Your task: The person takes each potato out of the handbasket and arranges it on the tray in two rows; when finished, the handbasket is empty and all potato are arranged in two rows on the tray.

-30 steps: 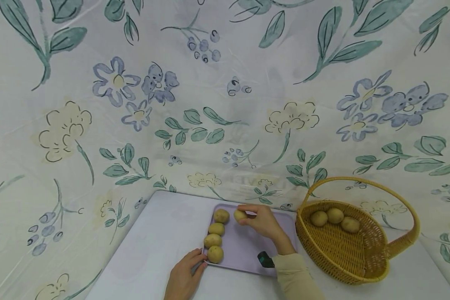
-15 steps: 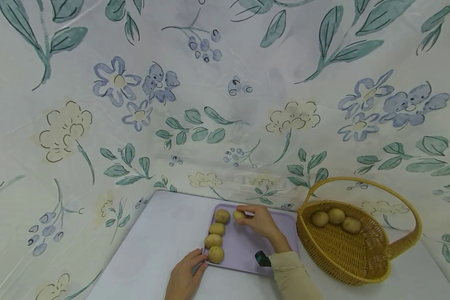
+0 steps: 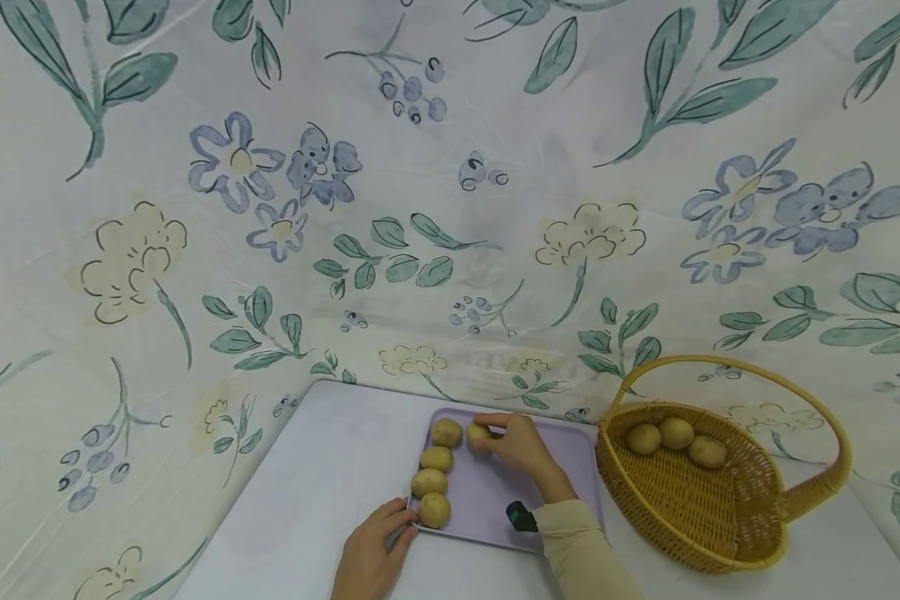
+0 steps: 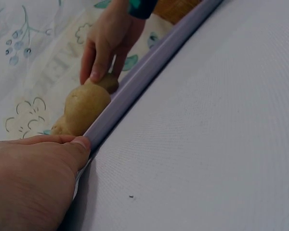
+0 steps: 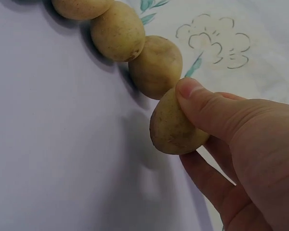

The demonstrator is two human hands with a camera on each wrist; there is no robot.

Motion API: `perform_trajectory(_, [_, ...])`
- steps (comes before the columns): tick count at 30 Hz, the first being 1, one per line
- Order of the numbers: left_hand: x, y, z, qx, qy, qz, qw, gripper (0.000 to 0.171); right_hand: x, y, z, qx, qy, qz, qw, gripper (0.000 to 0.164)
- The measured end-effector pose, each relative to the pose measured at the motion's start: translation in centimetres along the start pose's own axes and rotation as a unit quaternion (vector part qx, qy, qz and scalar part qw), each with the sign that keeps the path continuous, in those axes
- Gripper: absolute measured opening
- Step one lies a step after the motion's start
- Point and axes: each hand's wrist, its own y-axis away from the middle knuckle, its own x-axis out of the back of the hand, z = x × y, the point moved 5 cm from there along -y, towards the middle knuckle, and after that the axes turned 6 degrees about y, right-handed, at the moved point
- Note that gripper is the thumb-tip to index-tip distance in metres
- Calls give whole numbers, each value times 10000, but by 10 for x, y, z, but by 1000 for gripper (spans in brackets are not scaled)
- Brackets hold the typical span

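My right hand (image 3: 522, 446) pinches a potato (image 5: 176, 127) between thumb and fingers, over the far part of a shallow lilac tray (image 3: 487, 508). Down the tray's left side runs a row of several potatoes, from the far potato (image 3: 446, 432) to the near potato (image 3: 434, 510). The held potato is right of the row's far end. At the tray's near left corner, my left hand (image 3: 371, 546) grips the rim (image 4: 135, 86) between thumb and fingers. Beyond that hand, the left wrist view catches the nearest potato (image 4: 86, 108) of the row.
To the tray's right stands a wicker basket (image 3: 682, 508) with a tall handle. Three potatoes (image 3: 677, 432) lie at its far end. Behind the white table (image 3: 300, 467) hangs a flowered cloth (image 3: 420, 308). A dark wrist camera (image 3: 521, 517) sits at my right sleeve.
My right hand has shifted slightly left toward the row with the potato in its grip. The left hand stays at the tray corner, and the other potatoes have not moved.
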Motion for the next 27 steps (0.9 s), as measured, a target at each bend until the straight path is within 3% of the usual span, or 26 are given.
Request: perform_trajectory(27, [-1, 0, 1, -73, 18, 87, 9999, 16, -7, -3, 0, -145, 214, -107, 9996, 40])
